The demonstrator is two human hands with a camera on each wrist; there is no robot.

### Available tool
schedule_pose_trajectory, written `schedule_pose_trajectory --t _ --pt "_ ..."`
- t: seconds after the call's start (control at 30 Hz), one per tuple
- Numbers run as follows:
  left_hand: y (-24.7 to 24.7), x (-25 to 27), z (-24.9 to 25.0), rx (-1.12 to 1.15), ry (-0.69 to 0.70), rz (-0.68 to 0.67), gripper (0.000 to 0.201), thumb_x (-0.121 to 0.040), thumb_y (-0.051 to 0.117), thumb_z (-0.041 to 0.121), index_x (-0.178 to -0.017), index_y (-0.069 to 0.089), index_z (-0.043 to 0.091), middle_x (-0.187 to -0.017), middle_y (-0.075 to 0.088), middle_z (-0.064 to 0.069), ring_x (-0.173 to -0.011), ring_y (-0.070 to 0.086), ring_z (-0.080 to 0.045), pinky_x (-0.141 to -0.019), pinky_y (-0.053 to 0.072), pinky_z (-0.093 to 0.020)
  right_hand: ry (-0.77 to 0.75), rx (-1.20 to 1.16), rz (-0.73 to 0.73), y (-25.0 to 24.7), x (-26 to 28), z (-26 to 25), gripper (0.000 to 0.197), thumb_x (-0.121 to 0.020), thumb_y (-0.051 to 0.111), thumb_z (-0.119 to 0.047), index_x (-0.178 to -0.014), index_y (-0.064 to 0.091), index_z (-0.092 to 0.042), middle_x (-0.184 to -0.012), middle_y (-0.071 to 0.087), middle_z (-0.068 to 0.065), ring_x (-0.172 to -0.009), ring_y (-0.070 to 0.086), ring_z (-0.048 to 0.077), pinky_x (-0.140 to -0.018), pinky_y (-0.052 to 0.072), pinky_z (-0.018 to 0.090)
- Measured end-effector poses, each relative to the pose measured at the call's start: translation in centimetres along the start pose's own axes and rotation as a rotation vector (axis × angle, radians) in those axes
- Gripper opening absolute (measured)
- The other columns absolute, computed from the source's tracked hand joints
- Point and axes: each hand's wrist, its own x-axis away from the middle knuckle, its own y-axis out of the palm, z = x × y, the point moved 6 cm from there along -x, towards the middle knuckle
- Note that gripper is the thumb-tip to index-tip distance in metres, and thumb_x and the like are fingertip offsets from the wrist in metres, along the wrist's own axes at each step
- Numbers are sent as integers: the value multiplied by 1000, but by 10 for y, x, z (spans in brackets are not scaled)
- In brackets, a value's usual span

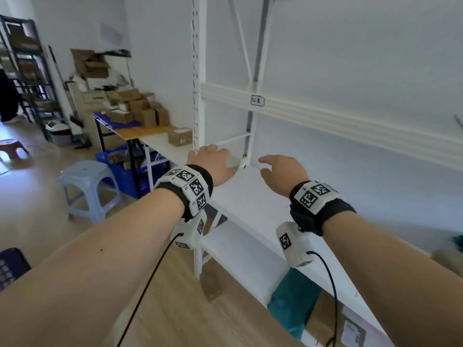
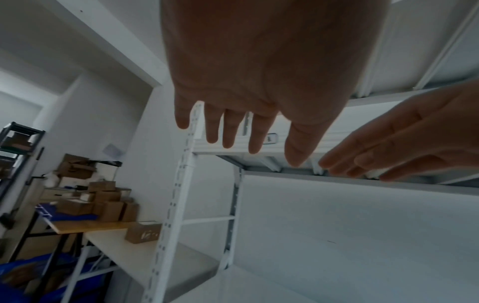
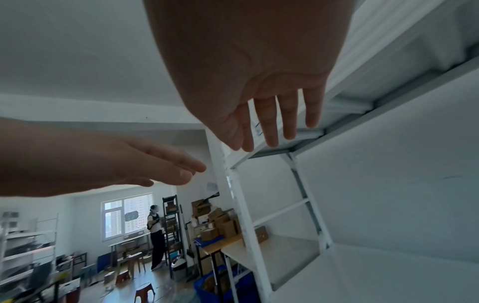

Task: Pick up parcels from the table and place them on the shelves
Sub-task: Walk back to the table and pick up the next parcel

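Both hands reach out over a bare white shelf board (image 1: 250, 196) of the white shelving unit. My left hand (image 1: 215, 159) hovers near the front upright post (image 1: 199, 71), fingers straight and spread, holding nothing (image 2: 259, 127). My right hand (image 1: 280, 171) floats beside it, fingers straight and together, also empty (image 3: 269, 127). On the shelf below lie a teal parcel (image 1: 293, 304) and a brown cardboard parcel (image 1: 328, 319). One cardboard box (image 1: 180, 137) sits on the white table (image 1: 160, 146) left of the unit, with a pile of boxes (image 1: 135, 106) behind it.
An upper shelf beam (image 1: 325, 116) runs above the hands. A pale blue stool (image 1: 85, 176) and a blue crate (image 1: 120, 166) stand on the wooden floor at left. A dark rack (image 1: 27, 71) is far left. A person (image 3: 155, 231) stands by the window.
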Motion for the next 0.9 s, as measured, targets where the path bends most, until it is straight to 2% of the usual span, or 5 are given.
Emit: schedule_pose_trajectory --t 0.23,0.4,0.53,0.8,0.9 --pt "1 -42 -113 -12 -43 16 62 -92 44 44 -149 34 22 -157 30 -8 -144 29 -29 -115 23 -49 -62 -32 -33 65 -76 -104 46 -95 38 -20 -139 50 -25 -143 53 3 -128 51 27 -104 43 36" --pt "22 -76 -182 -15 -92 3 63 -92 43 46 -149 33 22 -157 31 -9 -143 30 -30 -114 26 -47 -95 -36 -107 115 -123 -152 46 -96 36 -21 -140 49 -24 -146 50 3 -130 50 25 -105 43 38" --pt "34 -112 -229 -3 -140 -8 63 -90 44 46 -148 35 24 -154 35 -8 -141 32 -31 -110 28 -48 -135 -16 -98 139 -176 -184 46 -96 37 -21 -140 49 -25 -146 50 4 -129 50 25 -102 41 33" --pt "54 -220 -326 -19 -240 -34 61 -91 46 43 -148 33 24 -153 35 -7 -140 33 -30 -109 29 -48 -234 -69 -177 210 -307 -240 40 -95 39 -15 -131 57 -12 -137 57 11 -125 52 29 -100 41 34" --pt "52 -271 -351 3 -259 -56 60 -93 47 41 -149 33 24 -154 34 -7 -141 32 -30 -110 28 -48 -221 -68 -218 224 -371 -246 45 -93 42 -15 -137 51 -15 -144 51 8 -131 47 27 -104 38 34"
